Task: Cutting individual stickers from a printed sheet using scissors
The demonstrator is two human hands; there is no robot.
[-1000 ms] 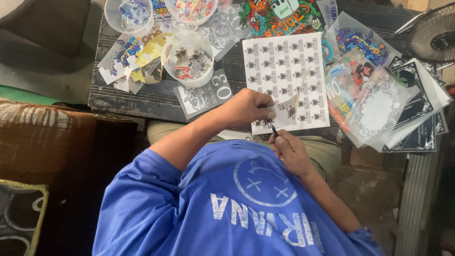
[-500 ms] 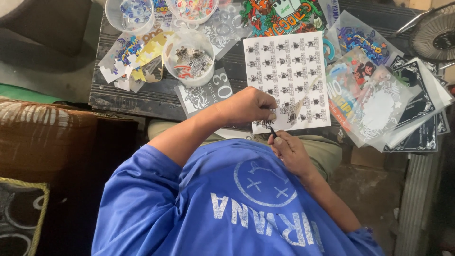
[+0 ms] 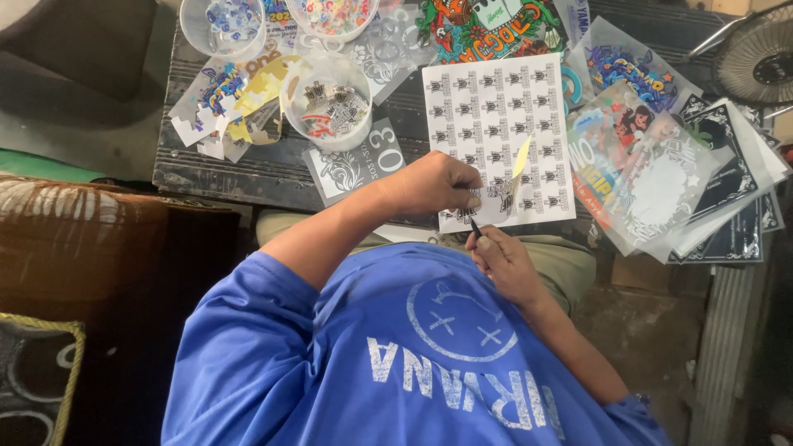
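Pressing the sticker sheet (image 3: 496, 132), the left hand (image 3: 434, 186) lies curled; at five o'clock the right hand (image 3: 504, 264) pinches a thin dark tool (image 3: 475, 228).

A dark, worn wooden worktop (image 3: 248, 169) carries a white sheet of small black printed stickers (image 3: 496, 116), clear round plastic tubs of cut pieces (image 3: 326, 99), and loose cut-out scraps (image 3: 219, 111). Stacked colourful sticker sheets in clear sleeves (image 3: 661, 173) lie just beside the white sheet.
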